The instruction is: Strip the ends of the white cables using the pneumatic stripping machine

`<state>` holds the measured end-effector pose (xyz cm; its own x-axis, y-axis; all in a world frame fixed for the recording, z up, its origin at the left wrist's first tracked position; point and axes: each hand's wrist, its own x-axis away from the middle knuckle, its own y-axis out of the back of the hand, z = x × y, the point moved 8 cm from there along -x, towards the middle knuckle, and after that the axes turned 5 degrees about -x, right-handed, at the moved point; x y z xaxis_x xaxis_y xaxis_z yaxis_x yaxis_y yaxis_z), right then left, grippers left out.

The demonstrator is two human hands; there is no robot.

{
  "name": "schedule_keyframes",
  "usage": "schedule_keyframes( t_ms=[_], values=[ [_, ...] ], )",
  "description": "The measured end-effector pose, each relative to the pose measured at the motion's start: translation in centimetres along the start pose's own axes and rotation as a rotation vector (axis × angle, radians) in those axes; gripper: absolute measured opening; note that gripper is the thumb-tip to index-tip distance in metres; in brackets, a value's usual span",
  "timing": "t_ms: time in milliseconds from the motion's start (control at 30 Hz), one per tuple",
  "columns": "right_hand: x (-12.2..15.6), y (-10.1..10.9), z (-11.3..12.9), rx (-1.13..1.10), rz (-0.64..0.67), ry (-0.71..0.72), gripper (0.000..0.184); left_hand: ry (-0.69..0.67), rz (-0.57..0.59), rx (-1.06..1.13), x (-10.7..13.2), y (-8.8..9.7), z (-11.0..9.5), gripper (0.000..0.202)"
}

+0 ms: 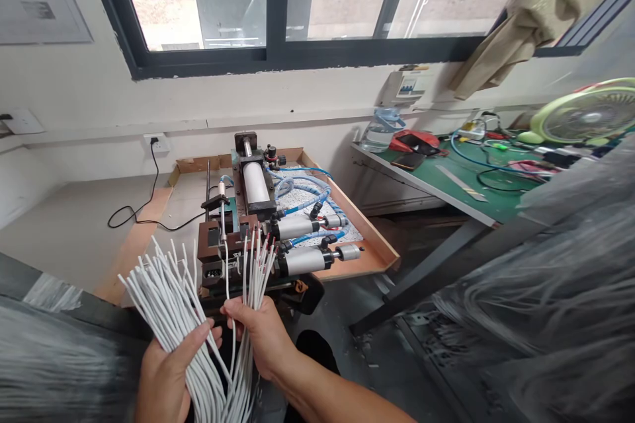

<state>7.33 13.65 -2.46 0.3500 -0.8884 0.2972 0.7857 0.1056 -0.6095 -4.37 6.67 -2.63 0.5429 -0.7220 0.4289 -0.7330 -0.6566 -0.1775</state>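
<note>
A thick bundle of white cables lies in my left hand, its thumb closed over the strands and their cut ends fanned out upward. My right hand grips a smaller bunch of white cables whose tips show reddish ends. Between its thumb and finger one single white cable stands upright, its top at the machine's front. Just beyond both hands sits the pneumatic machine, with silver cylinders on its right side. The lower parts of both bunches run together below my hands.
The machine rests in a shallow wooden tray with blue air hoses. A green-topped table to the right carries a water jug and a fan. Plastic-wrapped cable piles flank me. A black power cord crosses the left tabletop.
</note>
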Motion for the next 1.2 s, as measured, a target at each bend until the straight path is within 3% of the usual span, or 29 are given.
schedule_keyframes(
  t_ms=[100,267,333,467,567,800,1067,1200],
  values=[
    [0.0,-0.1,0.0,0.012,0.013,-0.016,0.017,-0.051,-0.001,-0.011,-0.1,0.1,-0.3,0.024],
    [0.6,-1.6,0.0,0.054,0.267,-0.042,0.017,-0.111,0.033,0.032,0.2,-0.6,-0.8,0.025],
    [0.9,-1.7,-0.1,0.099,0.303,-0.024,0.017,-0.126,0.06,0.063,0.5,-1.1,-1.1,0.027],
    [1.0,-1.0,0.0,0.126,0.252,0.068,0.017,-0.114,0.07,0.086,0.5,-1.6,-1.3,0.03],
    [0.7,0.0,0.2,0.073,0.139,0.121,0.014,-0.105,0.014,0.08,0.0,-1.2,-1.4,0.025],
    [-0.1,0.9,0.1,-0.034,-0.006,0.07,0.01,-0.089,-0.026,0.103,-0.9,-0.4,-1.4,0.02],
    [-0.1,0.6,0.3,-0.012,-0.039,0.028,0.01,-0.094,-0.015,0.1,-1.1,-0.7,-1.5,0.022],
    [0.2,-0.7,0.7,0.034,0.126,-0.006,0.009,-0.111,-0.006,0.12,-0.8,-1.3,-1.7,0.027]
  ],
)
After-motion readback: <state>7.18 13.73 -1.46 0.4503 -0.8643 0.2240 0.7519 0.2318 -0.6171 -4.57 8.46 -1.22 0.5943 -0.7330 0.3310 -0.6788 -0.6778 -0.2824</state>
